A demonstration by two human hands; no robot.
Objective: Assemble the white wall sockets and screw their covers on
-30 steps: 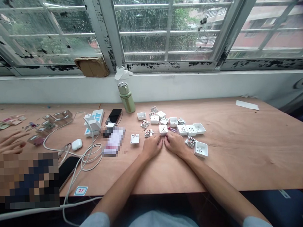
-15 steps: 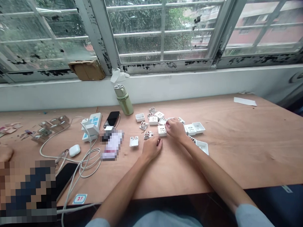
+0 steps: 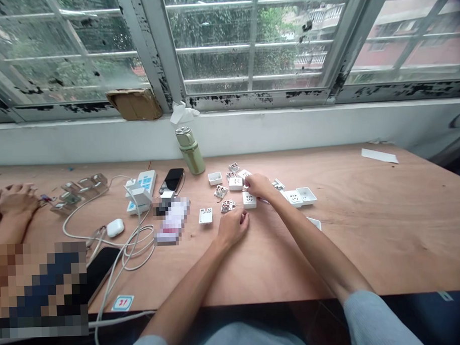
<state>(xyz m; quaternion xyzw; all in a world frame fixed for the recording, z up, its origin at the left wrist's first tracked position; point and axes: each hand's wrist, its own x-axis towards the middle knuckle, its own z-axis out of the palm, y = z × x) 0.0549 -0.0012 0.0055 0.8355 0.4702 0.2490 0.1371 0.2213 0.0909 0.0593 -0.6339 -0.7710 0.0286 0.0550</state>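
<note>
White square wall-socket panels [image 3: 249, 200] and open white socket boxes [image 3: 215, 178] lie scattered on a plywood table [image 3: 368, 238], among socket insert parts [image 3: 220, 191]. My right hand [image 3: 258, 186] is over the group, its fingers on or just above the panels. Nothing held in it shows clearly. My left hand [image 3: 233, 227] rests curled on the wood, just below a loose insert [image 3: 227, 206] and close to the nearest panel. My right forearm hides part of the group.
A co-worker's hand [image 3: 16, 200] rests at the far left near clear plastic pieces [image 3: 79, 190]. A power strip [image 3: 142, 188], a phone [image 3: 172, 180], an earbud case [image 3: 114, 228], tangled white cables [image 3: 138, 241] and a green bottle [image 3: 190, 151] stand left of the panels. A window rises behind.
My right hand has moved up and left over the panels, away from my left hand. A co-worker's hand has come into view at the far left. The view has shifted slightly.
</note>
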